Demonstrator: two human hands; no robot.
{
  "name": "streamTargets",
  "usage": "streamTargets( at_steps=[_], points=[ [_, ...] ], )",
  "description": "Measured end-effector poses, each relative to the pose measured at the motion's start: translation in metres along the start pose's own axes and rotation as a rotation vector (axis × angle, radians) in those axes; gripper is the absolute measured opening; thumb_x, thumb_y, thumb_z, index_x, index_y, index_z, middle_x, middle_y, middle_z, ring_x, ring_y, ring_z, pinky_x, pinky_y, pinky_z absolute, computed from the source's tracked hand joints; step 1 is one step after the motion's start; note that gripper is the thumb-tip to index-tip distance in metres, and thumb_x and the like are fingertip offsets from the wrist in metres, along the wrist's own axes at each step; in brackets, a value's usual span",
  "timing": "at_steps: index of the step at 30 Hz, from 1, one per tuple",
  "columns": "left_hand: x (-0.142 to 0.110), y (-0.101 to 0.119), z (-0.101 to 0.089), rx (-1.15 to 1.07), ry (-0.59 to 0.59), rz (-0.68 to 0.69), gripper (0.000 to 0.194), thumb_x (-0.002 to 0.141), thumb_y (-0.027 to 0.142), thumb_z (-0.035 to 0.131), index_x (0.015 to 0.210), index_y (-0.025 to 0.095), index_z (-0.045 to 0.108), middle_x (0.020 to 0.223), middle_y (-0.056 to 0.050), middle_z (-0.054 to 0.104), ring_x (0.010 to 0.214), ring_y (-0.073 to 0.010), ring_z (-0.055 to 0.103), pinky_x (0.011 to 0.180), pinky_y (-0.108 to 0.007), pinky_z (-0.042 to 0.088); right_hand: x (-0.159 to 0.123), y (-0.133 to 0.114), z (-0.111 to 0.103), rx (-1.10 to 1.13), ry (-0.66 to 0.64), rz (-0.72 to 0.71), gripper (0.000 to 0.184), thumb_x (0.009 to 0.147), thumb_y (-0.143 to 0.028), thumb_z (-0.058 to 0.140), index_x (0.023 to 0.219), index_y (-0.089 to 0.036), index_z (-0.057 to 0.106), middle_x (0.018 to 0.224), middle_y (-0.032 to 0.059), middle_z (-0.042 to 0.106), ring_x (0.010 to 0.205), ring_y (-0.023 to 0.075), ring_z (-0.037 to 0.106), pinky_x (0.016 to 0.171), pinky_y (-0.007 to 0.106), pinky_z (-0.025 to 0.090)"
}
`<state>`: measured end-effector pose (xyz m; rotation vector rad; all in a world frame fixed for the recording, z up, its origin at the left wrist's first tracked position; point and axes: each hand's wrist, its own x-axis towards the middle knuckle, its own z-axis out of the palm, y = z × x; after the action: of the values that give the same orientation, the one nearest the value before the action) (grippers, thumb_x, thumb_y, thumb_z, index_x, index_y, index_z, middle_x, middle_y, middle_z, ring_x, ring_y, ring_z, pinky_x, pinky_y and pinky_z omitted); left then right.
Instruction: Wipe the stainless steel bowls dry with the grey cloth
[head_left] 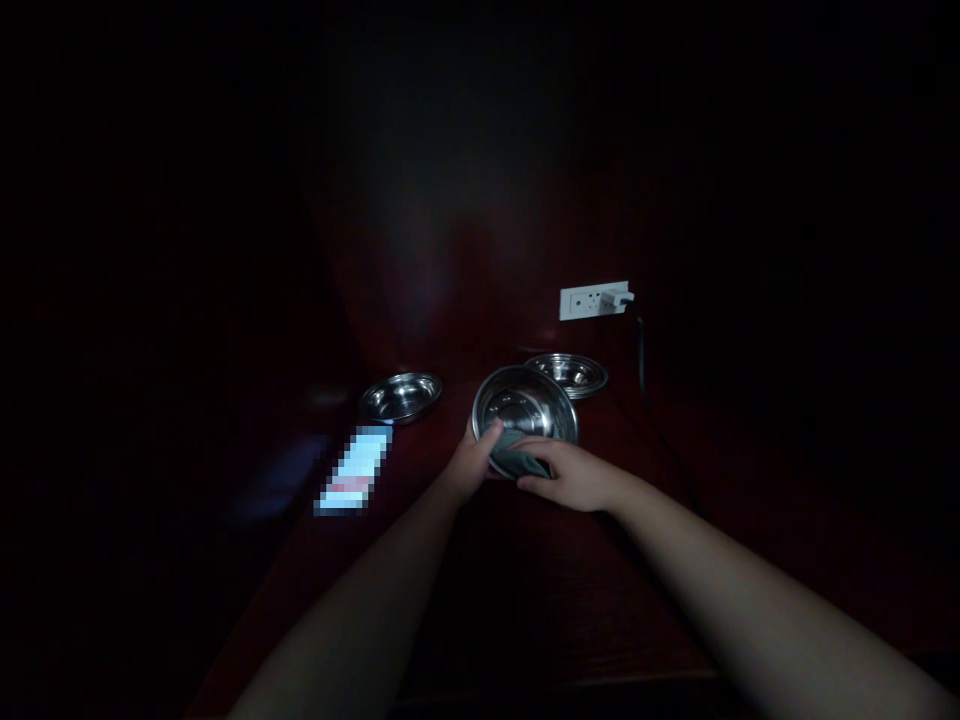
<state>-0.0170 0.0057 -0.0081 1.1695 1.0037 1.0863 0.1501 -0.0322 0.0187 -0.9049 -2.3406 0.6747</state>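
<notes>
Here, I had the tilted bowl (529, 408) just far of both hands, my left hand (472, 462) gripping its near left side, my right hand (574, 476) pinching the cloth (513, 458) at its near rim.

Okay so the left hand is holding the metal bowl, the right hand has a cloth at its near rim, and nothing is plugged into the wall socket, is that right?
Not quite: the head view shows a white plug in the wall socket. The left hand does hold the metal bowl, and the right hand has a cloth at its near rim.
</notes>
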Motion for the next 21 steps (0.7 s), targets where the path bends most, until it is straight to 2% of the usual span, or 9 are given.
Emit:
streamTargets(
  at_steps=[4,9,12,15,21],
  points=[
    [-0.004,0.002,0.002,0.005,-0.045,-0.018,0.072,0.070,0.038,0.068,0.132,0.023,0.035,0.109,-0.013,0.062,0.079,-0.0226,0.064,0.058,-0.035,0.054,-0.001,0.004,0.001,-0.029,0.023,0.060,0.021,0.079,-0.020,0.052,0.098,-0.015,0.061,0.099,0.0070,0.064,0.088,0.0183,0.058,0.084,0.033,0.043],
    [0.003,-0.002,0.001,-0.087,0.098,-0.025,0.051,0.076,0.031,0.059,0.124,0.017,0.047,0.101,-0.011,0.065,0.080,-0.0223,0.064,0.067,-0.034,0.052,-0.002,0.005,-0.003,-0.061,-0.041,0.151,0.017,0.082,-0.019,0.045,0.085,-0.014,0.061,0.082,0.0046,0.065,0.072,0.0150,0.057,0.072,0.027,0.044],
    [0.008,-0.004,-0.001,-0.105,0.138,0.014,0.043,0.076,0.027,0.059,0.117,0.016,0.053,0.093,-0.009,0.067,0.081,-0.0205,0.064,0.072,-0.031,0.051,-0.003,0.004,-0.009,-0.073,-0.062,0.186,0.017,0.081,-0.018,0.044,0.083,-0.015,0.060,0.083,0.0045,0.066,0.073,0.0148,0.057,0.071,0.026,0.043],
    [0.010,-0.005,-0.001,-0.117,0.130,0.009,0.040,0.078,0.030,0.057,0.116,0.016,0.054,0.092,-0.008,0.067,0.078,-0.0188,0.064,0.073,-0.031,0.051,-0.004,0.003,-0.015,-0.108,-0.053,0.241,0.016,0.080,-0.018,0.045,0.082,-0.015,0.061,0.084,0.0057,0.067,0.073,0.0156,0.058,0.071,0.027,0.043],
    [0.005,0.001,0.001,-0.114,0.084,-0.021,0.049,0.082,0.048,0.050,0.124,0.023,0.048,0.098,-0.008,0.066,0.073,-0.0191,0.064,0.062,-0.032,0.052,-0.005,0.004,-0.017,-0.122,-0.039,0.281,0.017,0.080,-0.021,0.046,0.083,-0.015,0.062,0.085,0.0065,0.067,0.074,0.0167,0.058,0.072,0.028,0.043]
  ],
)
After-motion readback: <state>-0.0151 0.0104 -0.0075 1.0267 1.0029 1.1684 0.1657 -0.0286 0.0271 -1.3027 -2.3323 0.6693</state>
